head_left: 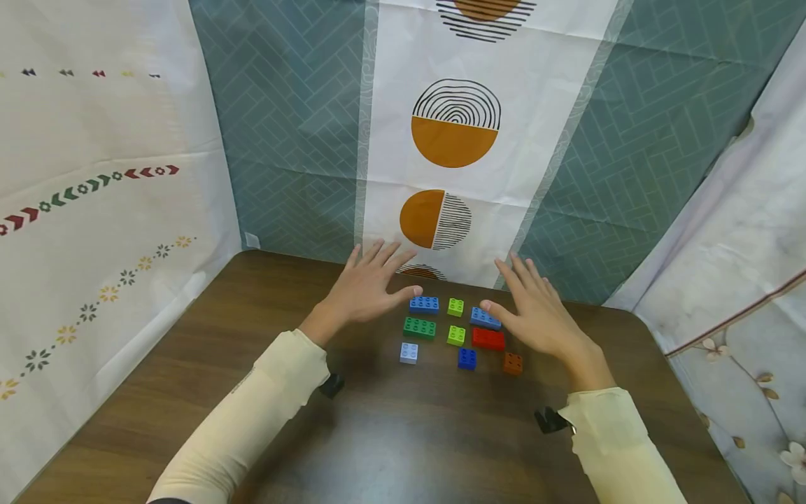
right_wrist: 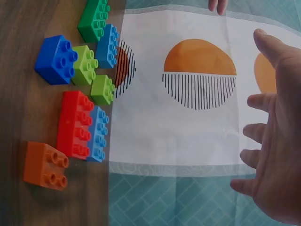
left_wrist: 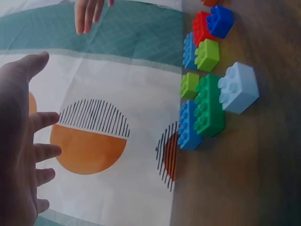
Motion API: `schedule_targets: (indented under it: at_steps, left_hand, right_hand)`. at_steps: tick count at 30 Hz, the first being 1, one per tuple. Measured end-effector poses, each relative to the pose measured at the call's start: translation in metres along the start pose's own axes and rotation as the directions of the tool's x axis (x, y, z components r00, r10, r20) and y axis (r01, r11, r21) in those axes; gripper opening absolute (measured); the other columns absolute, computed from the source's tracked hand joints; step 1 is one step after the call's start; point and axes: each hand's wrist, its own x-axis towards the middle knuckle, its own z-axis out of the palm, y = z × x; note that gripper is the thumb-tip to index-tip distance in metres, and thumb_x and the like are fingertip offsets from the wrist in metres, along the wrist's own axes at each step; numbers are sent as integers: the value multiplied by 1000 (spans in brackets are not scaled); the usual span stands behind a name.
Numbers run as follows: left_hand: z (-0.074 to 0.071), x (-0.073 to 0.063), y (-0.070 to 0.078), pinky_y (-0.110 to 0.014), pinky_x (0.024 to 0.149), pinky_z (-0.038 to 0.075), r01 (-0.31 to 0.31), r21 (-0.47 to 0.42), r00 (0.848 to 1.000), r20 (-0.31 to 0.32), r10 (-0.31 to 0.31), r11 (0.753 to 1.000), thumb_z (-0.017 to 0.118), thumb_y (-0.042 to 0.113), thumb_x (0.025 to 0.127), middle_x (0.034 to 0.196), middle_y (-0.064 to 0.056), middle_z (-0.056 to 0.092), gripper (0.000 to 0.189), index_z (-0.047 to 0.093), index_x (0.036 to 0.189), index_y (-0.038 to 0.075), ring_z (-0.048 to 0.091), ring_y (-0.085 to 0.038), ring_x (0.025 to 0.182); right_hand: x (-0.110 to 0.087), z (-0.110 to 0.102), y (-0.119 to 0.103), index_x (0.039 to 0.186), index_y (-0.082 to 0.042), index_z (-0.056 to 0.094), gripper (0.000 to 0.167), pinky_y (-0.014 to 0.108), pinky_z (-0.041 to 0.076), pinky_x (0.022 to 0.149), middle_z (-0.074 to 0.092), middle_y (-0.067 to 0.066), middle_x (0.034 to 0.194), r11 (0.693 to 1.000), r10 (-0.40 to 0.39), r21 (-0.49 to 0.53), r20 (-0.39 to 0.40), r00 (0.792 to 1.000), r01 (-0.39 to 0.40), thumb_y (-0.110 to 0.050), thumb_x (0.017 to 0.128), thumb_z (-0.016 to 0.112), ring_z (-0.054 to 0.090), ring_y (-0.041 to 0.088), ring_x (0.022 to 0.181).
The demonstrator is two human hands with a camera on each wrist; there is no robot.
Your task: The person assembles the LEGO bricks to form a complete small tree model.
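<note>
Left hand: released, fingers spread, nothing held. I see it raised over the counter, apart from every brick.
Pale blue brick: studs up, near end of the left column.
Green brick: long, behind the pale one.
Left mid-blue brick: long, at the back, close to the hanging cloth. Risk: a forward push could run it into the fabric; my head view has the thumb tip beside it, making depth easy to misjudge.
Far lime brick and near lime brick: small, middle column, a gap between. Risk: a wide reach could clip both.
Dark blue brick: square, just in front of the near lime one.
Right mid-blue brick and red brick: long, side by side; I cannot tell whether they touch. Risk: gripping one could drag the other.
Orange brick: square, nearest me at the right. Risk: a dropped right wrist could knock it.
Right hand: released, fingers extended, thumb apart, holding nothing, raised.
</note>
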Motion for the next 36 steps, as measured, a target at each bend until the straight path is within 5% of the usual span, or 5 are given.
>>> schedule_targets:
  at_steps: [5, 12, 23, 30, 36]
  left_hand:
    - [11, -8, 0, -64, 127, 17, -28, -114, 1000, 2, 28, 993, 48, 71, 94, 168, -5, 35, 77, 38, 160, 31, 30, -34, 157]
    - [35, -23, -3, -61, 118, 38, 25, -334, 993, 117, 16, 942, 62, 61, 92, 159, -2, 49, 69, 52, 150, 26, 46, -30, 146]
    - [65, -36, -9, -51, 108, 52, 57, -446, 969, 241, 58, 893, 76, 40, 90, 137, -6, 69, 54, 66, 135, 14, 64, -28, 125]
    - [76, -41, -16, -50, 107, 52, 52, -461, 967, 244, 70, 886, 80, 28, 88, 135, -7, 69, 49, 67, 133, 11, 65, -26, 122]
    - [82, -42, -20, -48, 111, 50, 60, -480, 964, 255, 74, 875, 81, 25, 88, 135, -5, 69, 49, 66, 132, 11, 64, -24, 127]
  right_hand:
    - [-6, 11, 2, 167, -28, 8, 86, 81, 13, 117, -1, 10, 176, 994, -17, 109, -9, 1000, 18, -63, 101, 51, 4, 46, 161]
    - [-16, 33, 4, 166, -23, 19, 82, 77, 28, 114, 13, 13, 174, 972, -14, 233, -49, 999, 25, -57, 101, 56, 21, 47, 157]
    - [-20, 68, 8, 155, -11, 40, 63, 65, 44, 111, 43, 16, 160, 949, -18, 313, -69, 997, 38, -34, 102, 64, 50, 43, 140]
    - [-26, 85, 11, 153, -10, 43, 60, 54, 56, 100, 53, 20, 149, 924, -1, 383, -1, 1000, 1, -29, 101, 66, 60, 41, 129]
    - [-28, 92, 11, 151, -5, 46, 58, 54, 55, 103, 55, 20, 148, 914, 14, 406, 26, 1000, -24, -28, 101, 66, 62, 40, 128]
